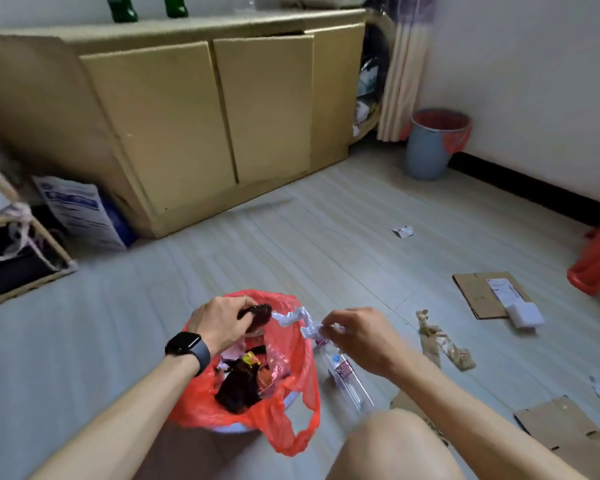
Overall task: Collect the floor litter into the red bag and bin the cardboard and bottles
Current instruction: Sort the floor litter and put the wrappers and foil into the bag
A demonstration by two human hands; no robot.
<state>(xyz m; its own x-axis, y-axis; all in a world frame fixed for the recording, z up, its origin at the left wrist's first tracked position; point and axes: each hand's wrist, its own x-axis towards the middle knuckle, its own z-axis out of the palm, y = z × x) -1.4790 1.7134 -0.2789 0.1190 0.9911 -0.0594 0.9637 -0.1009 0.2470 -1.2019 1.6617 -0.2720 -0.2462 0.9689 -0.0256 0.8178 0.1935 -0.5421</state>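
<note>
Plastic, thin & crinkly: red bag (284, 403) sits on the pale floor at btm centre, mouth gaping, loop handles flopped toward the camera, dark glossy wrappers inside. L hand (222, 323), fingers curled, grips a dark wrapper (257, 315) over the bag's mouth; black watch (187, 348) on that wrist. R hand (357, 337) pinches crumpled white paper (298, 318) just right of the rim. Under it a clear bottle (347, 375) lies flat beside the bag. Further right: torn cardboard strips (440, 341), a flat cardboard sheet (482, 294) w/ label, a white foam block (525, 315) on its corner. Blue round bin (430, 147) w/ red liner stands well apart by the wall.
</note>
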